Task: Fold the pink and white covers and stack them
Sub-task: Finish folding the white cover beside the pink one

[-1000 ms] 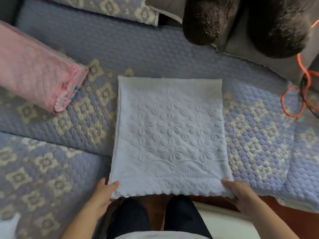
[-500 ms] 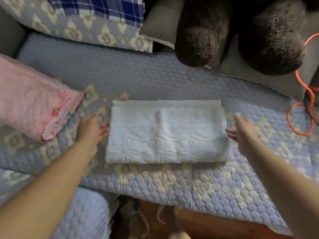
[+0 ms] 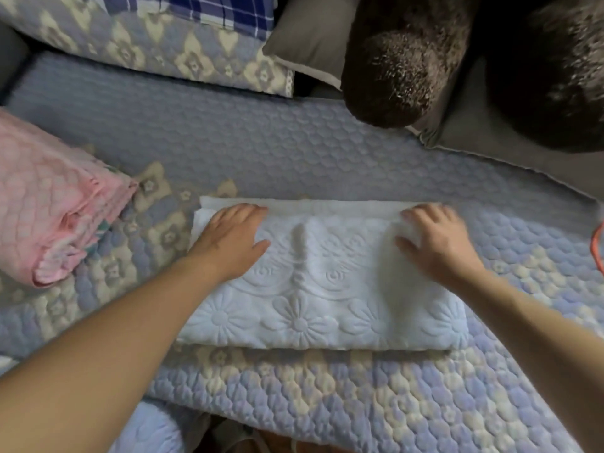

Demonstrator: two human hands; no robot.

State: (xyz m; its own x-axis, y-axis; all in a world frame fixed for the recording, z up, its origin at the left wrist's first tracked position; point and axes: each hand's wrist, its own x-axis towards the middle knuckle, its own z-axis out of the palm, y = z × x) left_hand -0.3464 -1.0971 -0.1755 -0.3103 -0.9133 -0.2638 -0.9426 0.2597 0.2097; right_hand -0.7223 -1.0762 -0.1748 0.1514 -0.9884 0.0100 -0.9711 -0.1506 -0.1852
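- White cover folded, lying flat mid-sofa on the quilted blue spread.
- Left hand and right hand pressing flat on it, fingers straight, gripping nothing.
- Pink cover folded, well left, apart.

The folded cover lies on the quilted sofa seat, about at its middle, with its long side running left to right. The left hand rests flat on the cover's left part and the right hand flat on its right part, both near the far edge. A raised crease stands between the two hands. Well to the left, apart from this cover, the other folded cover sits on the same seat. Behind the seat, a cushion lies at the far left; two furry cushions lie at the far right. A cord shows at the right edge.
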